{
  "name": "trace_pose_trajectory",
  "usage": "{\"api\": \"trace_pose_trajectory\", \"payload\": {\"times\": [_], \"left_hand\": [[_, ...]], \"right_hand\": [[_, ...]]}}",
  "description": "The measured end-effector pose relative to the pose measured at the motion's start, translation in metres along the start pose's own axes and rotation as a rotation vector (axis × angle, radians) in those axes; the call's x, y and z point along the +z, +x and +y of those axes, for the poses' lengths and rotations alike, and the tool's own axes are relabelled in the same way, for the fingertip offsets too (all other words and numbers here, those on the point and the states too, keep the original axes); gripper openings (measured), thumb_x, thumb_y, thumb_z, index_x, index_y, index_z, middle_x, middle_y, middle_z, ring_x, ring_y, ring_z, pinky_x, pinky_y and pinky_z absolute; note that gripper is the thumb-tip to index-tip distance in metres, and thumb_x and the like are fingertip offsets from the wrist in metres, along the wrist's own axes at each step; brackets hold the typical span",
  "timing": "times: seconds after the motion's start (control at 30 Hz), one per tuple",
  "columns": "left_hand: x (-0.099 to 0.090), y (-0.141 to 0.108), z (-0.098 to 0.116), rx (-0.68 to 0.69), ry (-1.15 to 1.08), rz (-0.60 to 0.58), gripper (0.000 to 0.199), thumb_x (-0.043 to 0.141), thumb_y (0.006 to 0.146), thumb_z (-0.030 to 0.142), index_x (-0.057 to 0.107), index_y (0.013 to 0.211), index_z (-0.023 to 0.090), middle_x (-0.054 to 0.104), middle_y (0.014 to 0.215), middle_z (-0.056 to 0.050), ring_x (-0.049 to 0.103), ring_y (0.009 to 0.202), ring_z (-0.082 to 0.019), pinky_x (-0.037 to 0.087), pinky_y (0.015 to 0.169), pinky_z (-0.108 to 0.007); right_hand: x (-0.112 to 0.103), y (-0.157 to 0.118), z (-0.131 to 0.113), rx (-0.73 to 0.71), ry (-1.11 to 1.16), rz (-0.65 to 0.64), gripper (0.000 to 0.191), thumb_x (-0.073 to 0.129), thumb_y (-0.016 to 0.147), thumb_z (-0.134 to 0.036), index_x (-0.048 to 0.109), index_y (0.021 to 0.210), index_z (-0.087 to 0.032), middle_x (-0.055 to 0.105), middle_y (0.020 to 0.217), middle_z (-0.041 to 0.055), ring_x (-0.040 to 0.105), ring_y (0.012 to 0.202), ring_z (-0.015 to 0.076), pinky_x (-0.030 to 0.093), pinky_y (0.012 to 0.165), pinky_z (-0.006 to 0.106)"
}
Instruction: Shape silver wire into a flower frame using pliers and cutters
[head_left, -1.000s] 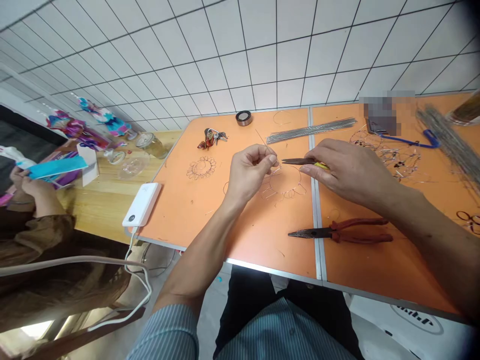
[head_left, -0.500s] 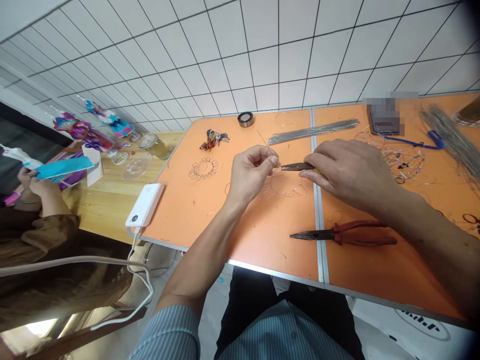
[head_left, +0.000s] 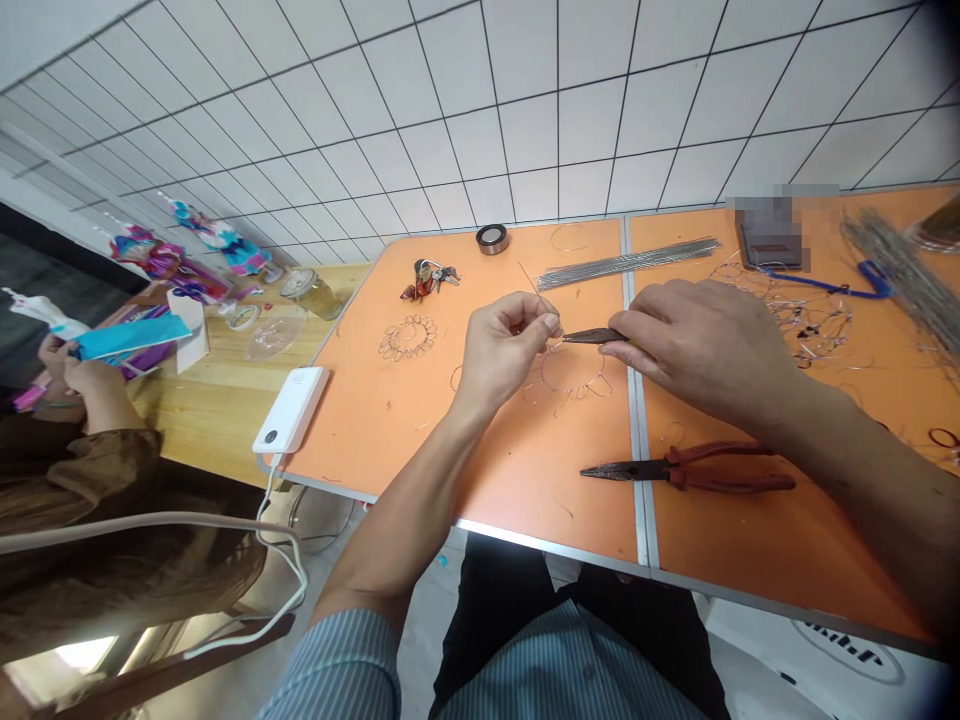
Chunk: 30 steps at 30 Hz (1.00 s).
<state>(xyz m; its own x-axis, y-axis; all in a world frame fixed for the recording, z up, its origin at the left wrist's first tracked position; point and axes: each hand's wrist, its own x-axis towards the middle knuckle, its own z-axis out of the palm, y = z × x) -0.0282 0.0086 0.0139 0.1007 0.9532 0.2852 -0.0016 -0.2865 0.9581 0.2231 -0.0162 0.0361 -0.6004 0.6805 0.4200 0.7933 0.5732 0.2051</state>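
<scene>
Between thumb and fingers, my left hand (head_left: 504,345) pinches a thin wire (head_left: 531,282) whose free end sticks up to the upper left. A looped wire ring (head_left: 574,388) hangs just below the fingertips, over the orange table. My right hand (head_left: 694,335) is closed round a pair of pliers (head_left: 589,337); their dark jaws meet the wire beside my left fingertips. Most of the pliers' handle is hidden in my palm. Red-handled long-nose pliers (head_left: 690,468) lie on the table below my right hand.
A finished-looking wire ring (head_left: 409,339), keys (head_left: 431,280), a tape roll (head_left: 492,239) and a bundle of straight wires (head_left: 628,262) lie on the orange table (head_left: 517,490). A white power bank (head_left: 291,410) sits at its left edge. Someone at left holds blue material (head_left: 133,337).
The looped ring below my fingers has shifted slightly. Both hands and the pliers stay in nearly the same place.
</scene>
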Motion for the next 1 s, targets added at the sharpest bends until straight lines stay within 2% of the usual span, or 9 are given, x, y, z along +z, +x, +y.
{"api": "trace_pose_trajectory", "payload": {"times": [0.57,0.77,0.9,1.0], "left_hand": [[0.0008,-0.0009,-0.0005,-0.001,0.015,-0.001,0.017,0.089,0.088,0.030,0.078,0.080,0.020,0.077,0.076,-0.002,0.063,0.064,-0.011,0.052,0.062,-0.024],[0.0007,-0.0005,-0.0008,0.013,0.027,-0.009,0.026,0.094,0.088,0.039,0.078,0.080,0.021,0.077,0.076,-0.002,0.061,0.064,-0.011,0.051,0.060,-0.025],[-0.0006,0.0005,0.0001,0.038,0.009,0.009,0.026,0.095,0.088,0.039,0.078,0.081,0.021,0.077,0.077,-0.002,0.064,0.068,-0.011,0.053,0.065,-0.025],[-0.0016,0.0015,0.0009,0.056,-0.004,0.034,0.025,0.094,0.088,0.039,0.078,0.081,0.021,0.077,0.078,-0.002,0.067,0.071,-0.012,0.055,0.067,-0.024]], "right_hand": [[-0.0011,-0.0020,-0.0006,0.001,-0.005,0.006,0.045,0.049,0.122,-0.042,0.080,0.097,-0.023,0.076,0.089,0.0095,0.062,0.079,0.0259,0.024,0.068,0.041],[-0.0022,-0.0015,-0.0022,0.023,0.048,-0.014,0.048,0.045,0.122,-0.045,0.079,0.095,-0.024,0.076,0.087,0.0101,0.062,0.079,0.0271,0.024,0.067,0.040],[-0.0006,-0.0020,-0.0008,0.052,0.045,-0.018,0.050,0.043,0.122,-0.049,0.082,0.103,-0.023,0.079,0.096,0.0114,0.066,0.083,0.0282,0.027,0.067,0.040],[-0.0005,-0.0010,-0.0009,0.135,0.193,0.004,0.042,0.050,0.119,-0.047,0.082,0.108,-0.024,0.082,0.102,0.0117,0.071,0.089,0.0306,0.034,0.068,0.040]]}}
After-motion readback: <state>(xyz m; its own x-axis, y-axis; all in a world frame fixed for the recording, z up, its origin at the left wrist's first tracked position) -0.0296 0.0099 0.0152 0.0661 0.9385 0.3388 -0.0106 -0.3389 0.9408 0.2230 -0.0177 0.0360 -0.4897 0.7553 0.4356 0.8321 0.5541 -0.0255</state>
